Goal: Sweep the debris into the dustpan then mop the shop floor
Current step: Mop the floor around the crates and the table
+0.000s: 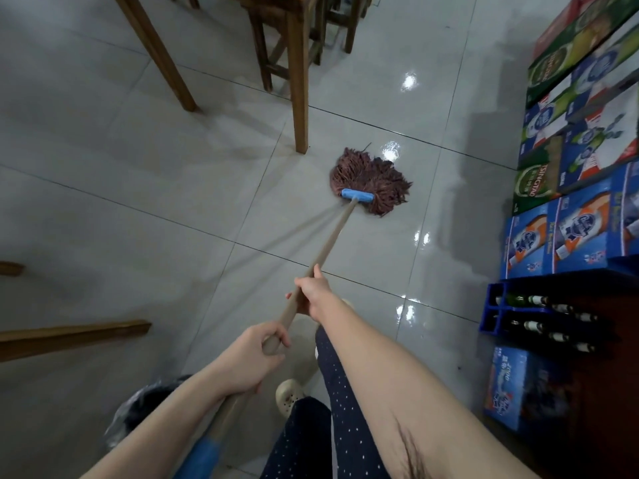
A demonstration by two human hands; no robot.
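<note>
A mop with a brown string head and a blue clamp lies spread on the wet, shiny grey tile floor, just in front of a wooden table leg. Its tan handle runs back toward me. My right hand grips the handle higher up the shaft. My left hand is closed around it lower down, near my body. The blue end of the handle passes under my left forearm. No dustpan is in view.
Wooden table legs and stools stand ahead. Stacked beer cartons and a blue crate of bottles line the right side. A bin lined with a bag sits at my lower left. Wooden bench edges jut in from the left.
</note>
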